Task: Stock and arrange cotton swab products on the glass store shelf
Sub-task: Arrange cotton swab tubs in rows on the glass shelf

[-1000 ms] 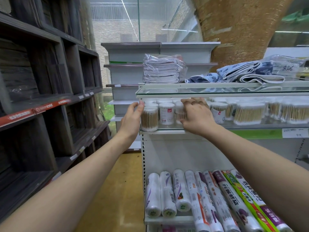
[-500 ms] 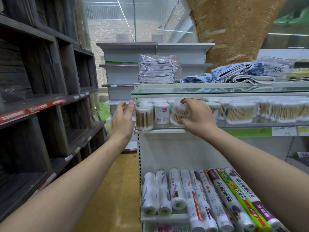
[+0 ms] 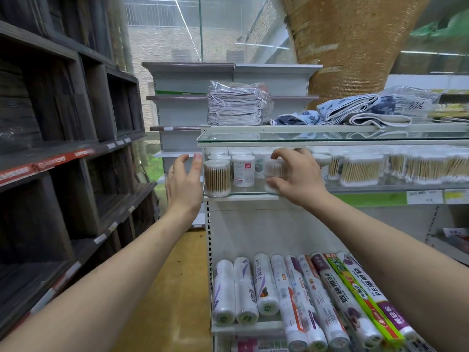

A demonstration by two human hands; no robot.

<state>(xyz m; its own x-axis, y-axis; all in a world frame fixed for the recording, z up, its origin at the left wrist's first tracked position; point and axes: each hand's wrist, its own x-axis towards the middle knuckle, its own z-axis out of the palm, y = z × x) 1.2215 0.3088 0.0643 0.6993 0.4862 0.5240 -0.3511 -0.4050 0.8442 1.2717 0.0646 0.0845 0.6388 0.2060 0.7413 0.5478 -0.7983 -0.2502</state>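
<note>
two hands work the glass shelf [image 3: 241,193]: the right hand [image 3: 299,179] clasps a clear cotton swab tub [image 3: 276,171], seemingly aligning it at the front edge, while the left hand [image 3: 184,185] hovers open, empty, beside the corner tub [image 3: 217,177].

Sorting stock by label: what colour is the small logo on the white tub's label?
Red, on the white tub, in the head view.
</note>
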